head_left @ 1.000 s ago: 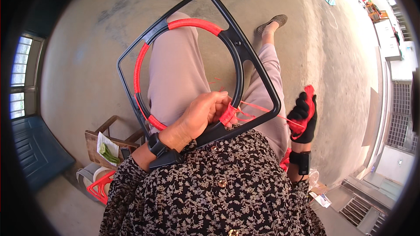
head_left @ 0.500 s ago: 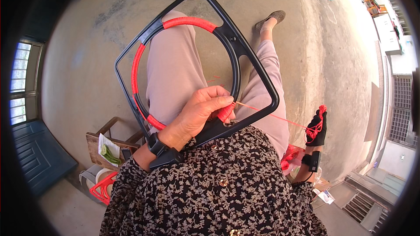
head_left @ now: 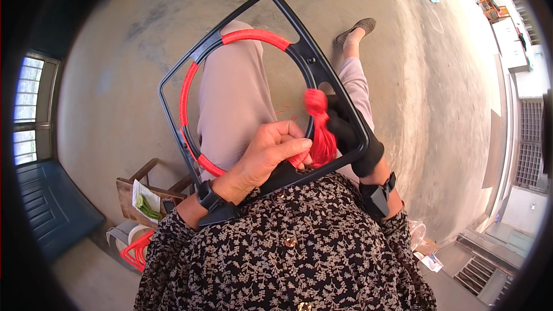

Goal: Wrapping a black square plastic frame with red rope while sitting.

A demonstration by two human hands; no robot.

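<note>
A black frame with a round ring (head_left: 185,95) inside lies across my lap, tilted. Red cord is wrapped round stretches of the ring, one being the upper wrap (head_left: 256,35). My left hand (head_left: 275,152) is closed in a pinch at the ring's lower right, over a red wrapped part. Beside it, at the ring's right side, is a loose bundle of red cord (head_left: 322,138), blurred by motion. My right hand (head_left: 345,129), in a black glove, is closed on this bundle next to the frame's right rail. The rail and cord partly hide its fingers.
At the left stands a wooden stool (head_left: 135,196) with a green and white cloth (head_left: 147,201) on it. A red plastic item (head_left: 136,250) is beside a pale container below. Small red cord scraps (head_left: 283,106) lie on the floor beyond my lap.
My right hand has come in from the far right to the ring, bringing the cord bundle. The strand that was stretched taut no longer shows. The frame has shifted slightly right and down.
</note>
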